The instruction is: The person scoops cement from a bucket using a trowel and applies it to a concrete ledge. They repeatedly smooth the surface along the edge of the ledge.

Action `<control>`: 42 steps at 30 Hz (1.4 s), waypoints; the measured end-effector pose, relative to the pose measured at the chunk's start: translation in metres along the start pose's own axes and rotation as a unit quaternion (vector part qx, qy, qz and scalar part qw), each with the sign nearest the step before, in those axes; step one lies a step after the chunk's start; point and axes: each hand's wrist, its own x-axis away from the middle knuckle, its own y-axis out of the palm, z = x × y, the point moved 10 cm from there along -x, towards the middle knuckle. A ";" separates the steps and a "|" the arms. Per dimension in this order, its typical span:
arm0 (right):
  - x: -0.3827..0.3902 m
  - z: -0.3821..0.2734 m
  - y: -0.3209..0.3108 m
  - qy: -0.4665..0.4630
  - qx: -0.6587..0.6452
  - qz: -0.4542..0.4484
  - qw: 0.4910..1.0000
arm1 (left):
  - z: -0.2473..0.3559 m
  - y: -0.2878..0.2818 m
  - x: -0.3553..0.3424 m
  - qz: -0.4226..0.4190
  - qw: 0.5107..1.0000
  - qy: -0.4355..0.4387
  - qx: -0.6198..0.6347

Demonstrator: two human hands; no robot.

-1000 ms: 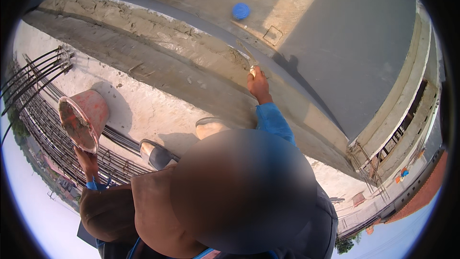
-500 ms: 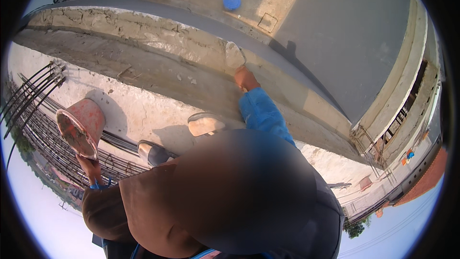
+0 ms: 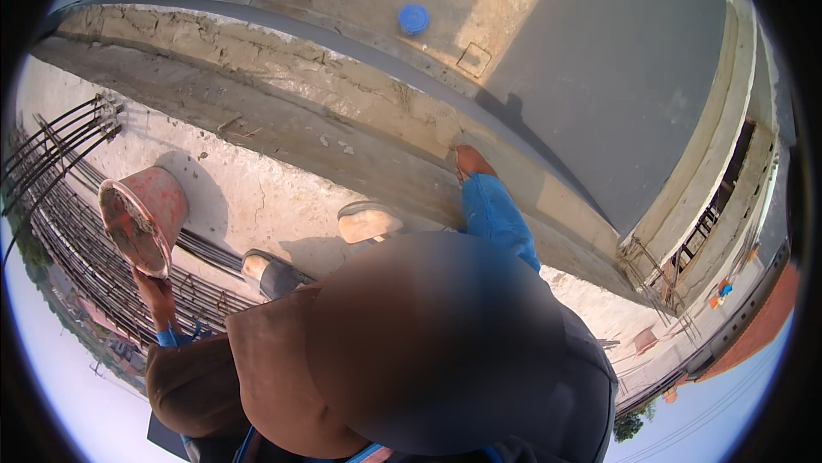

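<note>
At the left, my left hand [image 3: 152, 293] is closed on the lower rim side of a pinkish-red, mortar-stained bucket [image 3: 158, 206]. The bucket is tipped, its open mouth turned toward me, with grey mortar residue inside. Over the long ledge of the wall, my right hand [image 3: 471, 161] in a blue sleeve is closed at the rough mortar band [image 3: 368, 103]. Its fingers wrap a trowel whose pale blade showed earlier; now the blade is hidden or blends with the mortar.
My shoes [image 3: 370, 221] stand on the pale concrete strip. Bundled rebar [image 3: 128, 287] runs along the left edge, with bent bar ends [image 3: 64, 146] sticking out. Beyond the wall a blue bucket [image 3: 413, 19] stands on the lower floor beside a large grey surface [image 3: 616, 77].
My right hand has moved right and slightly nearer along the ledge, and the trowel blade no longer shows. My left hand still holds the bucket, almost unmoved.
</note>
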 end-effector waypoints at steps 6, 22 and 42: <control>0.018 -0.006 -0.008 0.096 -0.285 0.061 0.952 | 0.000 0.041 0.005 -0.022 1.000 -0.015 0.009; -0.047 -0.215 0.124 0.130 -0.315 0.017 0.940 | 0.002 0.033 0.016 0.035 0.999 -0.022 0.019; 0.021 0.105 -0.073 0.163 -0.339 0.121 0.919 | 0.002 0.011 -0.024 0.061 0.991 0.051 -0.104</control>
